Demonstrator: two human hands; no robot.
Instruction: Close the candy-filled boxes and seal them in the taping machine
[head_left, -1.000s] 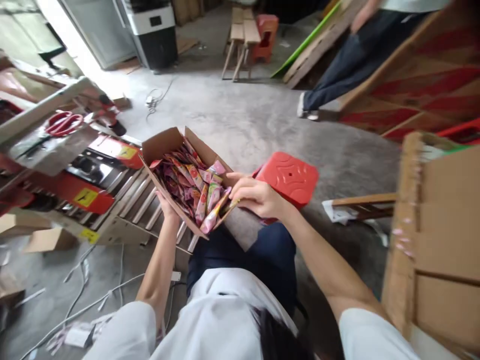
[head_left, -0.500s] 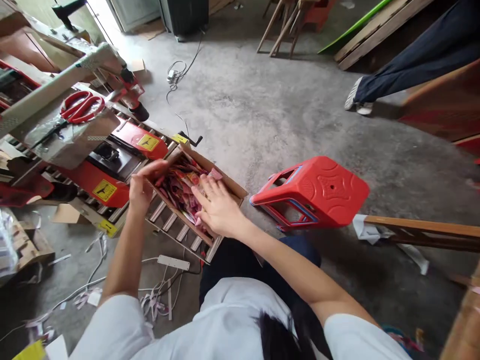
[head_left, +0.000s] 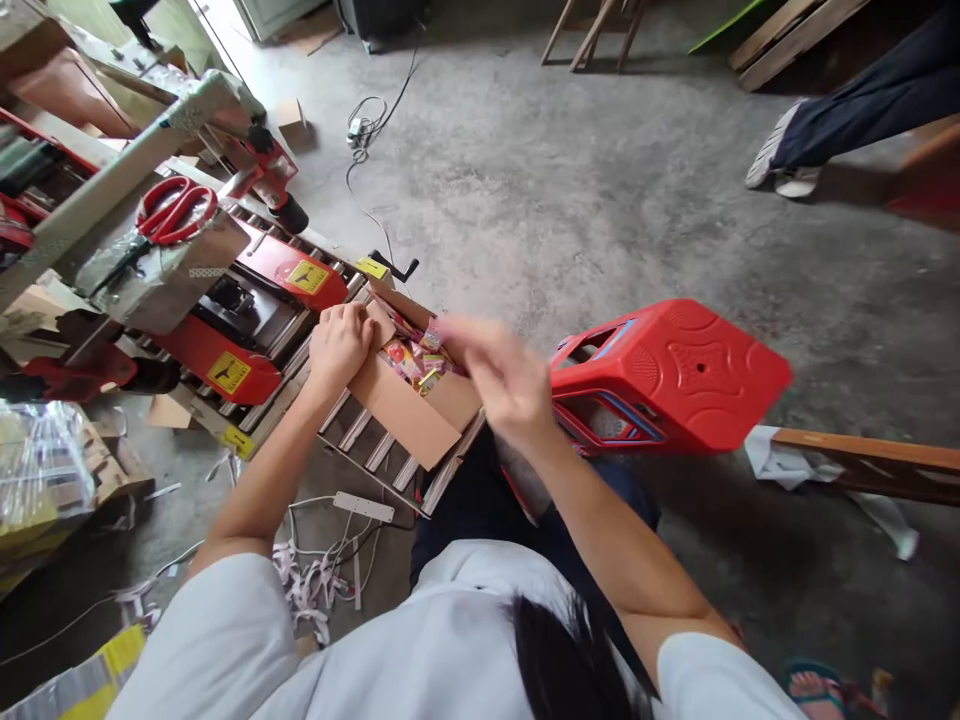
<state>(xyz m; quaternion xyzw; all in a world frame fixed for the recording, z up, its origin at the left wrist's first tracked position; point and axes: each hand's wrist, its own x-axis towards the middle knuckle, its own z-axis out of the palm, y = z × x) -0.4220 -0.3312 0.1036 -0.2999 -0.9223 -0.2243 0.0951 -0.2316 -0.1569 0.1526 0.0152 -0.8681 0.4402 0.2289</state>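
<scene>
An open cardboard box stands on the end of a roller conveyor, its near flap folded outward. Small colourful wrapped packets fill the box. At its left end, my left hand has its fingers curled over the short flap. My right hand is over the right end of the box, smeared by motion. Its fingers are too blurred to show whether they hold anything.
Left of the box is a red carton-sealing machine with scissors on top. A red plastic stool lies to the right. Cables and a power strip are on the floor. Another person's legs show at upper right.
My right hand has lifted off the packets and moved right. My left hand has come onto the left short flap, which is now bent inward. The near flap now shows folded outward.
</scene>
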